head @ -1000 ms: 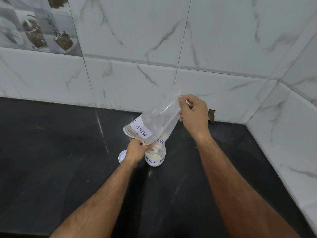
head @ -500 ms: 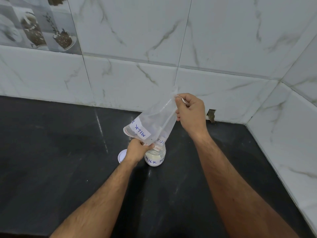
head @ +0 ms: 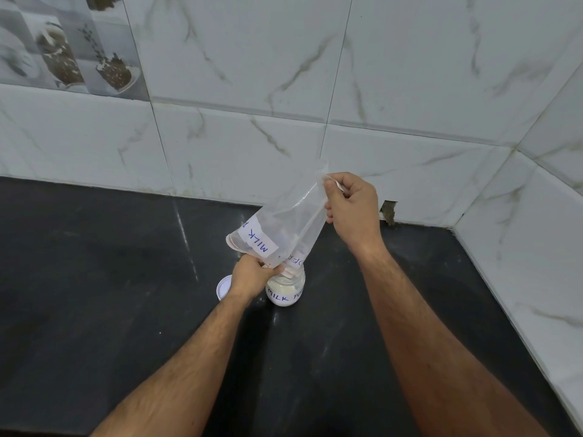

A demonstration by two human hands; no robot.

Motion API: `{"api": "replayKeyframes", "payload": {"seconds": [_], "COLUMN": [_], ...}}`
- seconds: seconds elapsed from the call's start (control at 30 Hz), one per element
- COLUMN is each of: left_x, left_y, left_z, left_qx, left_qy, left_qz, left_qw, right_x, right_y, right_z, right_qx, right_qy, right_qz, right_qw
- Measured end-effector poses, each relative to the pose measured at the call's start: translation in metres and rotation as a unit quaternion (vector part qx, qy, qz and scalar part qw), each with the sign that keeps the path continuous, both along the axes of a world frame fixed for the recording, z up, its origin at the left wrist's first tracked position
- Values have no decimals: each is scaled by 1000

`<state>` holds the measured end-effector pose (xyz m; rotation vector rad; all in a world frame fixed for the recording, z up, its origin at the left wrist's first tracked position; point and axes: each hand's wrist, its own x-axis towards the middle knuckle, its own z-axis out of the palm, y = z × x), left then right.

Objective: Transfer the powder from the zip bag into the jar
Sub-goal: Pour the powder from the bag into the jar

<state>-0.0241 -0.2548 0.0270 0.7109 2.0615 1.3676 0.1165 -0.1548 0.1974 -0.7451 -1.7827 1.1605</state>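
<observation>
A clear zip bag (head: pixel 285 227) with a white label reading "MILK" is tipped upside down, its mouth down over the small glass jar (head: pixel 286 290). The jar stands on the black counter (head: pixel 126 279), holds pale powder and carries a "MILK PO" label. My left hand (head: pixel 250 274) grips the bag's mouth right at the jar's rim. My right hand (head: pixel 353 208) pinches the bag's raised bottom corner, up and to the right. The bag looks nearly empty, with a little powder clinging inside.
A white jar lid (head: pixel 223 288) lies flat on the counter just left of my left hand. White marble-look tiled walls (head: pixel 378 89) close the counter at the back and on the right. A small hole (head: pixel 388 211) shows in the back wall.
My right hand has shifted slightly left and down with the bag's corner. The left hand and the jar have stayed in place.
</observation>
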Motion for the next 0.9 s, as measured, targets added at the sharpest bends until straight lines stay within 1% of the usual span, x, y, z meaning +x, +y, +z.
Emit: {"api": "replayKeyframes", "payload": {"seconds": [0.13, 0.33, 0.5, 0.63, 0.77, 0.9], "left_x": [3, 2, 1, 0, -2, -3], "left_y": [1, 1, 2, 1, 0, 2], "left_z": [5, 4, 7, 12, 15, 23], "left_qx": [-25, -40, -47, -56, -47, -37], "left_qy": [28, 35, 32, 47, 33, 26], "left_qz": [-3, -1, 6, 2, -6, -8], "left_qw": [999, 999, 998, 997, 998, 999], "right_x": [2, 4, 7, 12, 20, 34], "right_y": [2, 7, 16, 26, 43, 64], "right_z": [-1, -8, -13, -22, -31, -52], "right_qx": [1, -16, -28, -86, -126, -179], "right_qy": [7, 12, 16, 22, 16, 7], "right_qz": [-9, -10, -31, -59, -82, -127], "right_qw": [1000, 1000, 999, 994, 989, 975]}}
